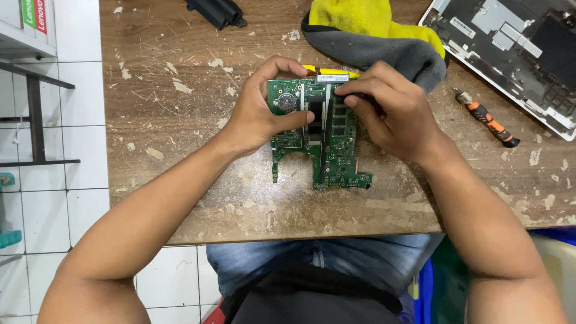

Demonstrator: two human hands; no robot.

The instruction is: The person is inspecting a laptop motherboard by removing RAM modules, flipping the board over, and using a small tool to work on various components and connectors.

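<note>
Green circuit board point(318, 135) lies flat on the scuffed wooden table point(180, 90), near the front edge, straight ahead of me. My left hand point(261, 114) clamps the board's left side: fingers curled over the far edge, thumb pressed across the near face beside the round coin battery point(286, 102). My right hand point(393, 111) sits on the upper right part, fingers bunched and closed down on a dark part there; what exactly they pinch is hidden under the knuckles.

Judgement for doing this well: keep the left grip on the edges only, off the small parts, and work with the right fingertips evenly, no twisting, so the board does not flex.

Labels: a narrow white sticker strip point(332, 78) along the board's top edge, print too small to make out. White rectangular stickers on the opened laptop shell point(510, 54), top right. Red and green box ends, top left corner.

Nearby: yellow-and-grey cloth point(372, 36), orange-handled screwdriver point(486, 118), black block point(216, 12) at the far edge.
</note>
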